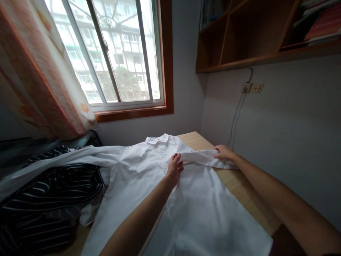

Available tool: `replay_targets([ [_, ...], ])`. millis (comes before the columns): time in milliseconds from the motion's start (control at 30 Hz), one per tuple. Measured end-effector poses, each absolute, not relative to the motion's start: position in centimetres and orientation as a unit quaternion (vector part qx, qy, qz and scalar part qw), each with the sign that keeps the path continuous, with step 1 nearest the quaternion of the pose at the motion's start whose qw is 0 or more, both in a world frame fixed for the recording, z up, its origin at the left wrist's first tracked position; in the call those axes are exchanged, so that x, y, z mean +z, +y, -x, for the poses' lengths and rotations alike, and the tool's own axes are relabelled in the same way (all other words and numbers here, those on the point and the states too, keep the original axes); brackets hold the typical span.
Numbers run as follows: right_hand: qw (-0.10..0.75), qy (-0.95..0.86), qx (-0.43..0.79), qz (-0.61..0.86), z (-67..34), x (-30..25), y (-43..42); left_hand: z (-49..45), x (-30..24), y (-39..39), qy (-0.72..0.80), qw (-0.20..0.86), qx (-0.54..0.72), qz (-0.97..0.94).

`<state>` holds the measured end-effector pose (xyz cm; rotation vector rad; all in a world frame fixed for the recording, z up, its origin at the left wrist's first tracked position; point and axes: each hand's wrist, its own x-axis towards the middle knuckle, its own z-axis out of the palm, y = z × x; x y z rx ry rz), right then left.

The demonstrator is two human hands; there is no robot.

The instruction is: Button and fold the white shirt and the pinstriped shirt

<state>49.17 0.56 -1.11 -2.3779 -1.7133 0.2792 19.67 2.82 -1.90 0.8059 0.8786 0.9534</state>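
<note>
While the white shirt (191, 209) lies spread, front up, on the wooden table (241, 186), its sleeve (199, 158) is folded across the chest. The right hand (223, 152) grasps this sleeve near the shoulder. The left hand (174, 168) rests flat on the front, gripping nothing, fingertips touching the sleeve.

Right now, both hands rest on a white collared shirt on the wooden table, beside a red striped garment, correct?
No: the head view shows the striped garment is black and white, not red. The left hand and right hand do rest on the white collared shirt on the wooden table.
</note>
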Motion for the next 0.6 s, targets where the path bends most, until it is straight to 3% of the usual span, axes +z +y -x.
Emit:
replay_targets([
  [133, 0.138, -0.534, 0.037, 0.833, -49.5, 2.8, 0.0, -19.0, -1.8, 3.1, 0.350, 0.765, 0.379, -0.386],
  [233, 0.300, -0.511, 0.045, 0.804, -47.3, 8.4, -2.0, -18.2, -1.5, 3.2, 0.282, 0.788, 0.356, -0.416],
  [300, 0.377, -0.562, 0.176, 0.714, -43.7, 12.0, -4.4, -17.4, -1.4, 3.2, 0.248, 0.814, 0.336, -0.403],
  [367, 0.340, -0.650, 0.359, 0.577, -39.4, 14.1, -6.9, -16.3, -1.2, 3.1, 0.225, 0.843, 0.313, -0.374],
  [467, 0.164, -0.720, 0.540, 0.404, -34.6, 13.5, -8.5, -14.2, -1.0, 2.7, 0.232, 0.856, 0.299, -0.353],
  [533, 0.153, -0.734, 0.517, 0.414, -33.9, 10.8, -7.5, -12.6, -0.9, 2.5, 0.265, 0.852, 0.289, -0.347],
  [600, 0.207, -0.744, 0.376, 0.512, -34.6, 6.9, -5.4, -11.2, -0.7, 2.3, 0.293, 0.847, 0.274, -0.349],
])
